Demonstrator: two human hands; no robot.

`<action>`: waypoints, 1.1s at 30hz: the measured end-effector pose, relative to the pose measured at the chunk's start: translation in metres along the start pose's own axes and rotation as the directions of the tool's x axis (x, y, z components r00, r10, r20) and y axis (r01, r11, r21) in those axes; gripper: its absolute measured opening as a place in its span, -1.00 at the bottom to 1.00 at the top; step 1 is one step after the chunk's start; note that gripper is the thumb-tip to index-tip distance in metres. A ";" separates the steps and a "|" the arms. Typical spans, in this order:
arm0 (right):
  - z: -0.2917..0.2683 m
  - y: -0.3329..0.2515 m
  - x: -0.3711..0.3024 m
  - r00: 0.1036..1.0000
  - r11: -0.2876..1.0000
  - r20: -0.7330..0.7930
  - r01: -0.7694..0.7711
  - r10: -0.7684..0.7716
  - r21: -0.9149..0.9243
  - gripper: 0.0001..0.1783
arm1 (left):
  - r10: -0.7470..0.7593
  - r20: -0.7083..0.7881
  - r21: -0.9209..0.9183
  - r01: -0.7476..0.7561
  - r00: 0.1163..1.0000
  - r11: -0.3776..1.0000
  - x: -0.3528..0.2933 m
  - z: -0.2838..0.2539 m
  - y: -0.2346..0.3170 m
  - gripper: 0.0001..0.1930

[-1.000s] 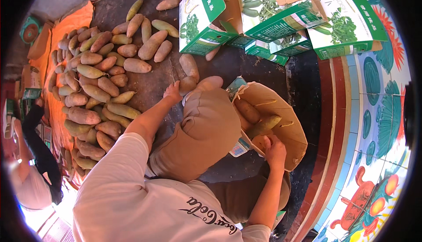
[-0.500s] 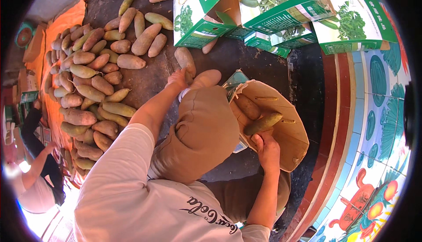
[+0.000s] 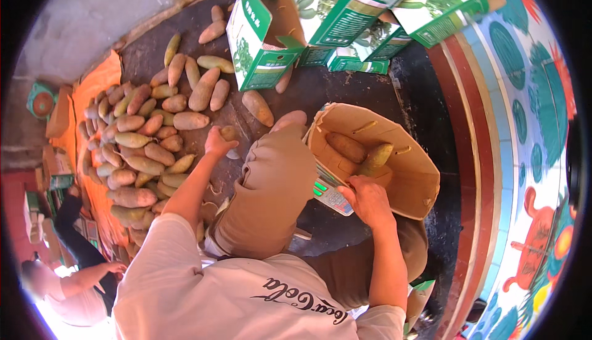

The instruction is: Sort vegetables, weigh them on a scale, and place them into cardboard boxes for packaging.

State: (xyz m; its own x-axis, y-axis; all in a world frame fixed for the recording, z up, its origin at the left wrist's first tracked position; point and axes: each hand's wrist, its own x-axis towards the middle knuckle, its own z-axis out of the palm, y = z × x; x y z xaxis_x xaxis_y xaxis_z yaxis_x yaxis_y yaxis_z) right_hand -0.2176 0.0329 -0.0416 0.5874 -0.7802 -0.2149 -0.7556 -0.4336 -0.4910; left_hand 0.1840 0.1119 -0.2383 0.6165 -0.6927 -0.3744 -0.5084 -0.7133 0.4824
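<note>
Low beside my bent knee, my left hand is closed around a small greenish-brown radish, seen nearly end-on. A longer pinkish radish lies on the dark ground beyond it. Inside the tilted cardboard carton are a brown radish and a greenish one. My right hand is at the carton's near rim, by the lower end of the greenish radish. Its fingertips are partly hidden, so whether it grips the rim or the radish cannot be told. A digital scale shows under the carton.
Many radishes are heaped to the left on an orange sheet. Green and white cartons stand at the far side. A painted tile wall runs along the right. Another person is at the lower left.
My left hand has left the pinkish radish and moved left and nearer, onto a smaller one. The greenish radish in the carton has swung steeper; my right hand sits lower against it. The view has shifted.
</note>
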 end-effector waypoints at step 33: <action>0.023 0.013 0.007 0.987 0.960 0.155 0.079 -0.038 -0.270 -0.78 | 0.638 0.472 0.210 -0.780 0.608 0.589 -0.153 0.000 0.307 -0.34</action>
State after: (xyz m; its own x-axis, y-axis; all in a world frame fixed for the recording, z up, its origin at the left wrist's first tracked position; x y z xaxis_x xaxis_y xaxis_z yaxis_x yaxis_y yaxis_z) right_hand -0.2163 0.0327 -0.0690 0.6533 -0.6839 -0.3247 -0.7569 -0.5995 -0.2603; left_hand -0.0663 -0.0005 -0.0330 -0.2330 -0.9271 -0.2935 -0.9069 0.0981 0.4098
